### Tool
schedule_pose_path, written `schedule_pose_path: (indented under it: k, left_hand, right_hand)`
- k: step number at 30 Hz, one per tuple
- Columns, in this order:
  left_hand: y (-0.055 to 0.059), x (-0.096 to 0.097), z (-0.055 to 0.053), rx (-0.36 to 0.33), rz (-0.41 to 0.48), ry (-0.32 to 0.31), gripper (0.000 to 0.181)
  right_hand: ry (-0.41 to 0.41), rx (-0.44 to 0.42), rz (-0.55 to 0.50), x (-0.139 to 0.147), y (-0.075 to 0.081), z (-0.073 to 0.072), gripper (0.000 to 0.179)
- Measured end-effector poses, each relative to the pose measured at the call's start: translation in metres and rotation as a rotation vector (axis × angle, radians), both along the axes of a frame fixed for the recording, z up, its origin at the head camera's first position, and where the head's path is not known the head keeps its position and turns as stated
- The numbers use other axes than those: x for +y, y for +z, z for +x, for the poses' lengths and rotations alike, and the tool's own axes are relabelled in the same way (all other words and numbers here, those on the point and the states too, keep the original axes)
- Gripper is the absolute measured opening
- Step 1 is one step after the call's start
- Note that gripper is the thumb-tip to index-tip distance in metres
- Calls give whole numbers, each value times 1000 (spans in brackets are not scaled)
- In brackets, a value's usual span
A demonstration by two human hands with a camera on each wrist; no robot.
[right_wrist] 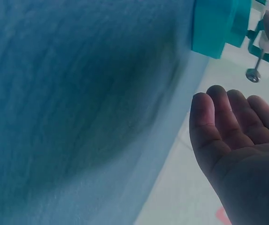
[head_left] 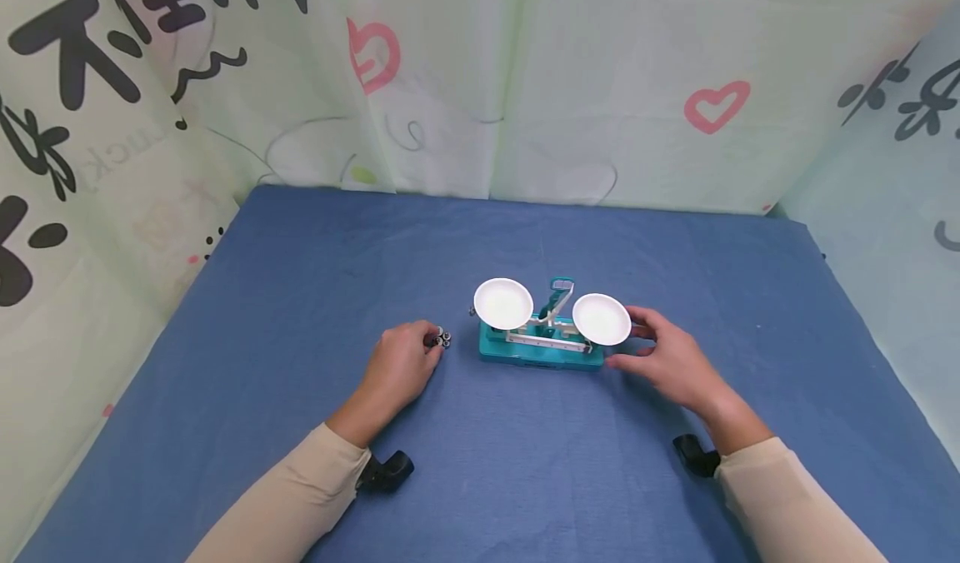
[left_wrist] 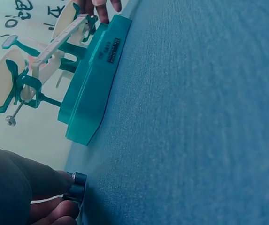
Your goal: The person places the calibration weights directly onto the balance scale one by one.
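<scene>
A small teal balance scale (head_left: pixel 540 356) with two white pans stands on the blue cloth, its beam running left to right. My left hand (head_left: pixel 401 365) is left of the scale, low over the cloth. Between thumb and fingers it pinches a cluster of small shiny metal pieces (head_left: pixel 443 339); the left wrist view shows a short metal cylinder (left_wrist: pixel 77 186) at the fingertips. At the scale's other end, my right hand (head_left: pixel 678 365) reaches round the right pan (head_left: pixel 602 319), thumb close to the base corner. In the right wrist view its fingers (right_wrist: pixel 223 115) are slightly bent and hold nothing.
Blue cloth (head_left: pixel 480 463) covers the table. White printed curtains (head_left: pixel 600 88) hang behind it and along both sides. A black wrist mount (head_left: pixel 386 471) sits on the left forearm, another (head_left: pixel 696 455) on the right.
</scene>
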State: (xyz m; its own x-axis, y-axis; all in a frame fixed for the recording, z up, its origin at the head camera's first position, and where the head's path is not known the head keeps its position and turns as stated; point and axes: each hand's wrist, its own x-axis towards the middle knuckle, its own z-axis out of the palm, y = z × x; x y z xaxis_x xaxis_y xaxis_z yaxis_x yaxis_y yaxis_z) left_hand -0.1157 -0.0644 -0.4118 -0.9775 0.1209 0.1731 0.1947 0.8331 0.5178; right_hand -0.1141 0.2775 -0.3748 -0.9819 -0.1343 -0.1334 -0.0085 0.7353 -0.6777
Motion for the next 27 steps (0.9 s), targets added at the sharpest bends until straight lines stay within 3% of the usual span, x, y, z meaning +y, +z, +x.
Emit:
schedule_pose_path:
  k: [17, 22, 27]
  left_hand:
    - [-5, 2, -2, 35, -13, -2, 8]
    - [2, 2, 1, 32, -15, -3, 7]
    - [20, -2, 1, 82, 3, -37, 5]
  right_hand:
    - [56, -39, -39, -4, -14, -17, 70]
    - [64, -49, -51, -5, -14, -17, 72]
    - [69, -49, -50, -4, -13, -18, 73]
